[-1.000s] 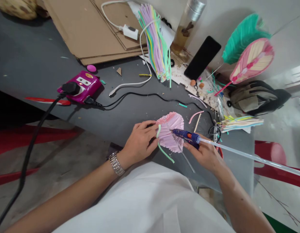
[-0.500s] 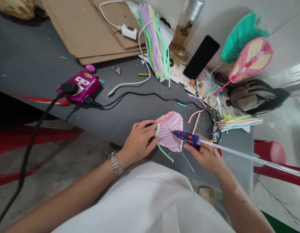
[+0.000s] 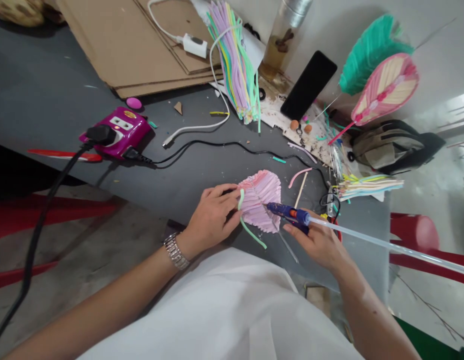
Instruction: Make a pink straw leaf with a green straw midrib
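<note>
A blue hot glue gun (image 3: 288, 211) with a long clear glue stick (image 3: 367, 239) out of its back is gripped in my right hand (image 3: 322, 244). Its nozzle points left and meets, or hovers just over, the middle of a pink and lilac leaf shape (image 3: 260, 197) made of ribbed fuzzy strips. My left hand (image 3: 215, 215) lies at the leaf's left edge, fingers bent, steadying it. Between those fingertips a light green pipe cleaner (image 3: 253, 236) is pinched, its lower end hanging free. A thin stem (image 3: 288, 246) sticks out below the leaf.
Behind the leaf, a black cord (image 3: 224, 143) runs from a magenta power socket (image 3: 119, 131). Farther back are cardboard sheets (image 3: 115, 55), a pipe cleaner bundle (image 3: 235, 65), a glass bottle (image 3: 279, 47) and a phone (image 3: 309, 85). Finished leaves (image 3: 385, 90) stand at right.
The whole view has shifted slightly, so everything sits a little farther left. Both hands keep their hold, and the glue gun's nozzle stays at the leaf's middle.
</note>
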`<state>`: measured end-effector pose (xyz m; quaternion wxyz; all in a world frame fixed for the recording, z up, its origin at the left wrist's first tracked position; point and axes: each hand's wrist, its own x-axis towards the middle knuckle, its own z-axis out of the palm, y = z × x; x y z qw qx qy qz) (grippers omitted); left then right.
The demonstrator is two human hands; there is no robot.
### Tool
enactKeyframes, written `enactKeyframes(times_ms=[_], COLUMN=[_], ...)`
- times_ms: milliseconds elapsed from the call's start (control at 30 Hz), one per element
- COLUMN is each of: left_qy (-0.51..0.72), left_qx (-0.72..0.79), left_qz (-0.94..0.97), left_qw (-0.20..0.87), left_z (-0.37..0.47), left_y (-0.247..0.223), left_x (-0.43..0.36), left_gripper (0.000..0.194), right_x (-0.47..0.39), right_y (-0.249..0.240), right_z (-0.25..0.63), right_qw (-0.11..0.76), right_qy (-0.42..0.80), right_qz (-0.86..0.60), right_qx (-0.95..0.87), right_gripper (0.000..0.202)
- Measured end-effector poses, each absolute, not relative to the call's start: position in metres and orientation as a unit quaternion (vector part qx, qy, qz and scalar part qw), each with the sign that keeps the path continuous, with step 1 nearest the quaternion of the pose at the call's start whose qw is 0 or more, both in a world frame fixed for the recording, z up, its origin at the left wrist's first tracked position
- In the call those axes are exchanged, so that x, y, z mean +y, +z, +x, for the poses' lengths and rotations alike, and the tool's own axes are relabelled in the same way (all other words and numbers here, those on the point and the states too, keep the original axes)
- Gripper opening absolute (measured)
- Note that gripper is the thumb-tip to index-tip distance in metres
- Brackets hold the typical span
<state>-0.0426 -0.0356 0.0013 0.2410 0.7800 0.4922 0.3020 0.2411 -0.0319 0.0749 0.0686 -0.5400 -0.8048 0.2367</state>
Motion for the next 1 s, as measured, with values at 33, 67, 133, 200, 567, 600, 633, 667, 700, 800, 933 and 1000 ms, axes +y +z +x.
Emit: enactKeyframes(times_ms=[33,67,133,200,567,600,633,667,700,800,933,1000], left_qy=[0.302,0.302,0.300,0.298,0.299,0.298,0.297,0.297,0.297,0.297,0.294,0.293], left_qx=[0.492,0.492,0.492,0.492,0.490,0.490,0.491,0.491,0.490,0.489,0.491,0.492], left_qz=[0.780,0.780,0.781,0.783,0.786,0.787,0.787,0.787,0.787,0.788,0.786,0.786], left_qw=[0.241,0.241,0.239,0.237,0.229,0.228,0.228,0.228,0.228,0.229,0.232,0.235], left_z=[-0.0426,-0.0427,-0.0429,-0.0431,-0.0429,-0.0429,-0.0430,-0.0430,-0.0431,-0.0432,-0.0435,-0.0435], left_y=[0.0015,0.0016,0.0010,-0.0001,0.0004,0.0003,0.0002,0.0001,-0.0001,-0.0002,0.0005,0.0009], left_x=[-0.0355,-0.0355,-0.0355,-0.0356,-0.0356,-0.0356,-0.0356,-0.0356,-0.0357,-0.0359,-0.0361,-0.0361], left_gripper=[0.014,0.014,0.015,0.015,0.016,0.016,0.016,0.015,0.015,0.015,0.016,0.017], right_x=[-0.0325,-0.0331,-0.0343,-0.0356,-0.0376,-0.0374,-0.0373,-0.0373,-0.0375,-0.0383,-0.0395,-0.0401], right_y=[0.0749,0.0749,0.0753,0.0761,0.0732,0.0728,0.0724,0.0723,0.0722,0.0722,0.0719,0.0717], right_z=[0.2417,0.2424,0.2438,0.2451,0.2457,0.2451,0.2447,0.2444,0.2442,0.2451,0.2473,0.2479], right_qw=[0.069,0.070,0.076,0.078,0.080,0.081,0.080,0.079,0.077,0.074,0.076,0.077], right_qy=[0.235,0.235,0.234,0.232,0.235,0.235,0.235,0.235,0.235,0.238,0.239,0.240], right_qz=[-0.540,-0.539,-0.539,-0.541,-0.537,-0.536,-0.536,-0.536,-0.536,-0.534,-0.531,-0.532], right_qx=[-0.806,-0.806,-0.806,-0.805,-0.806,-0.807,-0.807,-0.807,-0.807,-0.808,-0.810,-0.808], right_gripper=[0.033,0.032,0.030,0.028,0.030,0.031,0.032,0.032,0.033,0.031,0.028,0.028])
